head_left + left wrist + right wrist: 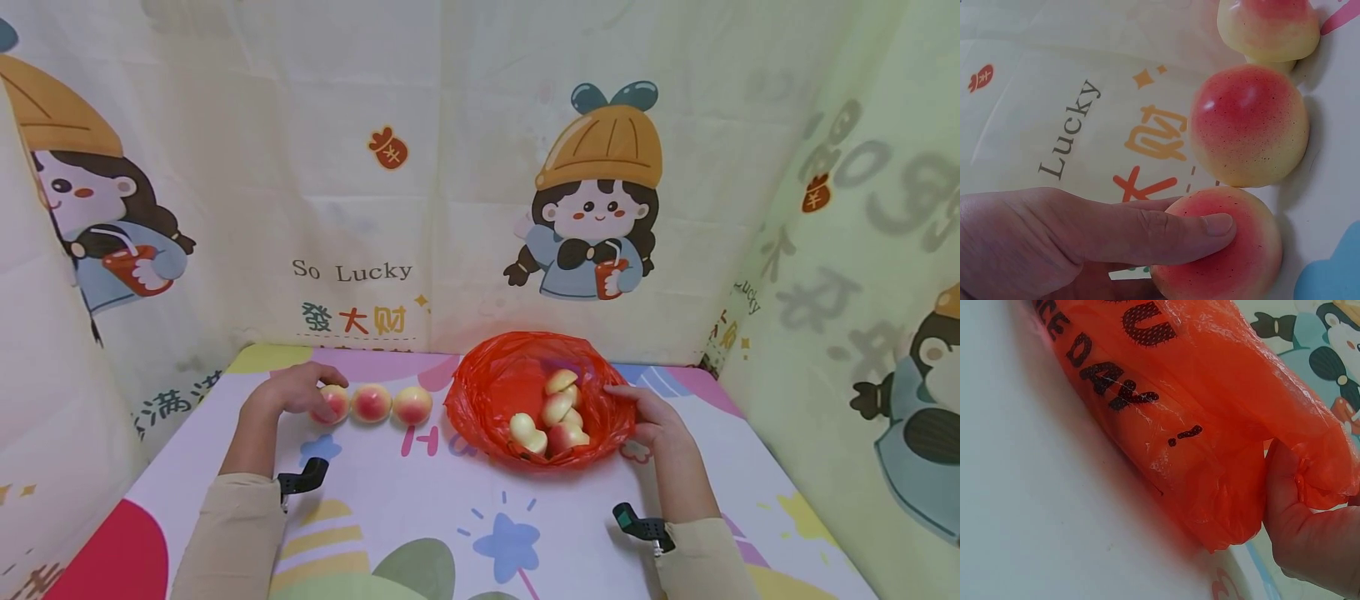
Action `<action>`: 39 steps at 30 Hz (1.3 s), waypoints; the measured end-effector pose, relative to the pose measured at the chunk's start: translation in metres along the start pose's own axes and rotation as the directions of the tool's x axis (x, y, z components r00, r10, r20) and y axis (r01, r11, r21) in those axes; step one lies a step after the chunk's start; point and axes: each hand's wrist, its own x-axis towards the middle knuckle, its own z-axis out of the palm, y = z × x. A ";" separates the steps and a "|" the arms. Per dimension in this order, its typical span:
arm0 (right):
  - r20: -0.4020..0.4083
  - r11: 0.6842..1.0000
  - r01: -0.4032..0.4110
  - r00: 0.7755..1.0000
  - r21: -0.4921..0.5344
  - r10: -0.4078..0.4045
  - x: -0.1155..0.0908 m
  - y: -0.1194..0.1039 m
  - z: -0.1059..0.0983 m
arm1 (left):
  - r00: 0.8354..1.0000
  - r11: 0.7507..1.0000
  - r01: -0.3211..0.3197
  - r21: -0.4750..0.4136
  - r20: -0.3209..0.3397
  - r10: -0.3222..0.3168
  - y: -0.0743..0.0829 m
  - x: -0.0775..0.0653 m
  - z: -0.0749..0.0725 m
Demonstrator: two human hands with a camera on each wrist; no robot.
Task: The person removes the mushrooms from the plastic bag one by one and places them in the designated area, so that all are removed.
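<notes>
Three mushrooms with red-and-cream caps stand in a row left of the red plastic bag (486, 379). My left hand (295, 390) grips the leftmost mushroom (337, 403), its thumb across the red cap in the left wrist view. Beside it are the middle mushroom (371, 403) and the right mushroom (412, 407), whose pale stem shows in the left wrist view. Several more mushrooms (567, 437) lie inside the bag, which gapes wide. On the bag's right side, my right hand (663, 421) holds the rim, with plastic between thumb and fingers in the right wrist view.
A printed cloth covers the table (420, 492). Patterned fabric walls (465, 208) rise at the back and on both sides, with the back one close behind the bag. Each wrist carries a small black camera mount (303, 477).
</notes>
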 end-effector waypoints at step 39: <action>-0.002 1.000 0.009 1.000 -0.009 -0.009 0.001 0.000 0.000 | 0.987 0.998 -0.049 -0.039 -0.158 0.043 0.014 -0.005 -0.007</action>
